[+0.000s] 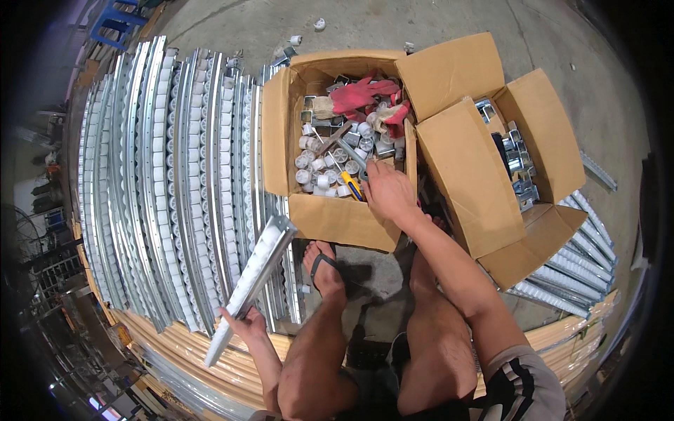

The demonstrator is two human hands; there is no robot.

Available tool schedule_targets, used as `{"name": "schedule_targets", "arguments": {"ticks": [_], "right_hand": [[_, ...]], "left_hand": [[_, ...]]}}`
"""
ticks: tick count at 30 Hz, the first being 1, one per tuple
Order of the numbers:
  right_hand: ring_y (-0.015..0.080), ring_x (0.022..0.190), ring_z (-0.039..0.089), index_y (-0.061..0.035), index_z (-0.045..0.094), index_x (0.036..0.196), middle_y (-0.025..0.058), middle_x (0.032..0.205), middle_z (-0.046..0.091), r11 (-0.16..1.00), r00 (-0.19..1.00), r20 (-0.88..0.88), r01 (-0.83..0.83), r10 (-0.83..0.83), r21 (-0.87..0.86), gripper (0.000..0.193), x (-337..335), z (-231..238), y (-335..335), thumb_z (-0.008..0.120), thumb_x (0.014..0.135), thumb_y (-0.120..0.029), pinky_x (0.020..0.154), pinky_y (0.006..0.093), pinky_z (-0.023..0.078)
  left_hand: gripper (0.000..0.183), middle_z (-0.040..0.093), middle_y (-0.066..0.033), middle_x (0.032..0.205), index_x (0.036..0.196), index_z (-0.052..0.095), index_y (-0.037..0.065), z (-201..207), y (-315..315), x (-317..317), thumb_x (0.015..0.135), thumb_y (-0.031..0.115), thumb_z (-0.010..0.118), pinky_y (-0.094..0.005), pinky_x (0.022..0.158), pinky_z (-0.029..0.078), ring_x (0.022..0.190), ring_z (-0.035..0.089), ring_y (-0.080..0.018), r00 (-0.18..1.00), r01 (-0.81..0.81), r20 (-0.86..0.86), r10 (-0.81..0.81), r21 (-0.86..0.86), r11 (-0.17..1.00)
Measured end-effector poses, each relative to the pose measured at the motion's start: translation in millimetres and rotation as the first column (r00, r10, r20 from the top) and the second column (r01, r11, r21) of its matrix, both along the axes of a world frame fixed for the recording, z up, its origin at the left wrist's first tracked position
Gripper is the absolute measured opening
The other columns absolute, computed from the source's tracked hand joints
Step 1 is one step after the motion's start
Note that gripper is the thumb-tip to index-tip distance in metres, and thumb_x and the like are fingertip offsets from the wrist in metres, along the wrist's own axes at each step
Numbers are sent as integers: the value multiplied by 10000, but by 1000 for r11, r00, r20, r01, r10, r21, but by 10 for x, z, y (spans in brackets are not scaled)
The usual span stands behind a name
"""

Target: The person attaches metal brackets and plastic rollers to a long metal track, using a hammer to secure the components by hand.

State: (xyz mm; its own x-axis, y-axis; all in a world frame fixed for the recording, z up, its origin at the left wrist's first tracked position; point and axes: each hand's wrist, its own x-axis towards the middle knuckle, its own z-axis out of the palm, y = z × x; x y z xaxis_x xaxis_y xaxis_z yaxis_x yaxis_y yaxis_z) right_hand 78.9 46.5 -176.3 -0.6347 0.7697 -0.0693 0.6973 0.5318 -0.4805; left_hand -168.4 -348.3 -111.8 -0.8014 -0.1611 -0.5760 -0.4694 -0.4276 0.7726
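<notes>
My left hand (244,323) is closed around a roller track (256,270), a metal channel with a row of white rollers, tilted with its far end toward the box. Over the near right part of an open cardboard box (340,210), my right hand (387,188) is closed on the grey handle of a hammer (349,151). The hammer's rusty head lies over loose white rollers (324,163) in that box. Beside my right hand is a screwdriver (351,184) with a yellow and blue handle. Red and cream work gloves (363,96) lie on the box's contents.
Many finished-looking roller tracks (172,175) lie side by side at the left. A second cardboard box (474,182) at the right holds metal brackets (518,156). More tracks (572,263) lie beyond it. Tan pipes (189,351) run beneath the tracks. A blue stool (118,21) stands far left.
</notes>
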Motion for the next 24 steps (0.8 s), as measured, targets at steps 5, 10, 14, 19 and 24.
{"name": "schedule_targets", "arguments": {"ticks": [5,10,14,19,24], "right_hand": [[358,956,672,48,558,1224,198,1047,656,999,999,33,-23,25,-35,437,-85,63,-28,663,914,-240,835,442,549],[350,982,666,27,576,1145,187,1029,646,1000,1000,4,-9,9,-5,374,-99,57,7,663,911,-250,832,444,552],[352,974,661,8,603,1090,180,1021,639,1000,1000,6,2,-2,-4,310,-98,30,8,656,920,-246,840,450,549],[381,956,638,14,673,1010,198,981,635,988,954,-258,139,-151,-66,230,-194,-68,306,612,945,-198,856,472,522],[370,993,628,-2,691,1090,181,1012,656,968,871,-490,-133,11,-214,246,-687,-167,975,607,938,-176,913,446,501]], "left_hand": [[652,674,-135,1232,1269,583,-47,-249,239,157,880,435,785,-355,1024,517,1127,639,-257,997,-56,58,49,142,988],[587,695,-142,1183,1216,612,-53,-689,181,121,894,409,776,-368,1017,530,1100,654,-255,993,27,103,-54,254,967],[569,697,-148,1199,1218,618,-46,-599,437,394,938,440,713,-379,1044,513,1131,654,-243,965,184,116,-237,347,919],[591,652,-140,1294,1295,589,0,-594,478,523,954,474,678,-388,1071,497,1221,604,-243,947,210,171,-274,318,925],[612,655,-187,1236,1302,562,-19,-368,577,536,979,496,634,-410,983,539,1109,646,-283,865,325,275,-419,329,887]]}}
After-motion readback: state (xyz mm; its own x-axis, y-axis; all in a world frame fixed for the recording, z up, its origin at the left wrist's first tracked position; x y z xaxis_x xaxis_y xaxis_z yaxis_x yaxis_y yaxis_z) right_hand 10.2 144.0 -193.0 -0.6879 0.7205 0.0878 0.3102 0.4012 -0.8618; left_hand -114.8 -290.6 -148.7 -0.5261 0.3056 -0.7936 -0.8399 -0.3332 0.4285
